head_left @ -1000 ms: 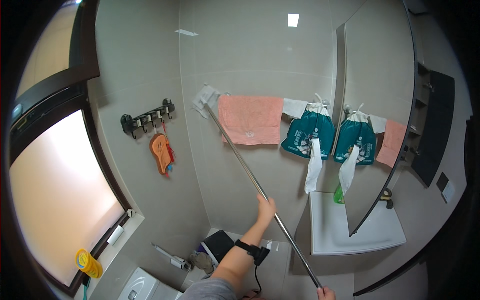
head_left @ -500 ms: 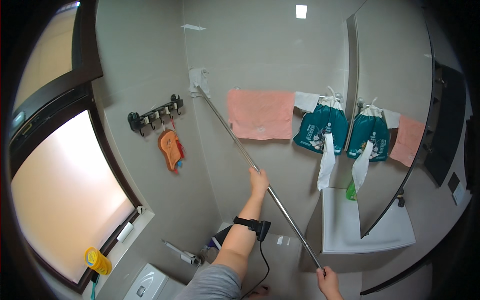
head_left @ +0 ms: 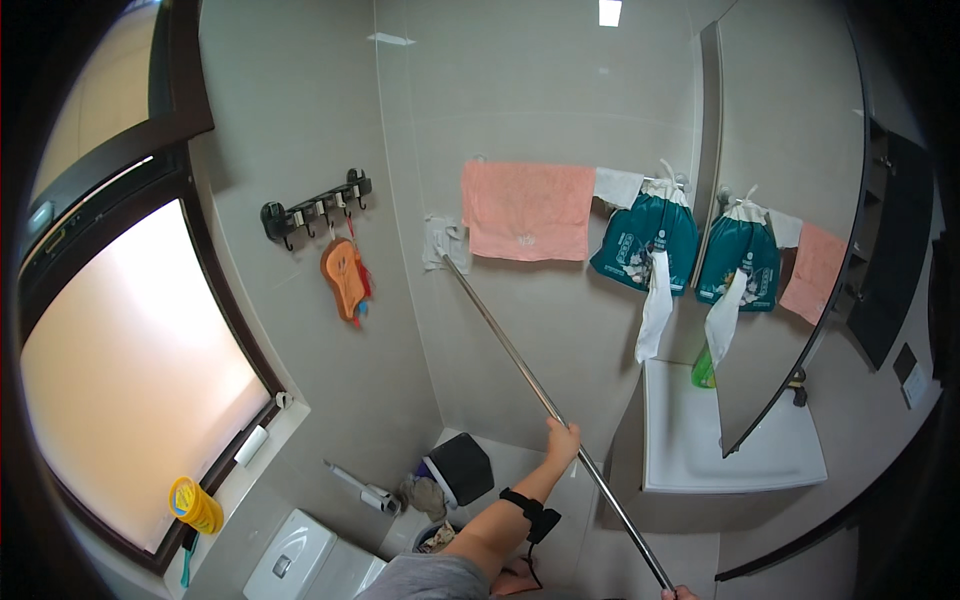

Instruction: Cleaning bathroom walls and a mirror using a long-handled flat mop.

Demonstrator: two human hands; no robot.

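A long metal mop pole runs diagonally up to a flat white mop head pressed against the grey tiled wall, just left of a pink towel. My left hand grips the pole about halfway along; a black band sits on that wrist. My right hand holds the pole's lower end at the bottom edge, only its top showing.
A teal bag with a white cloth hangs by the mirror. White sink at right. Black hook rail with an orange item, frosted window, toilet, black bin below.
The mop head has slid down the wall, from high near the corner to beside the pink towel. My left hand has come lower with the pole.
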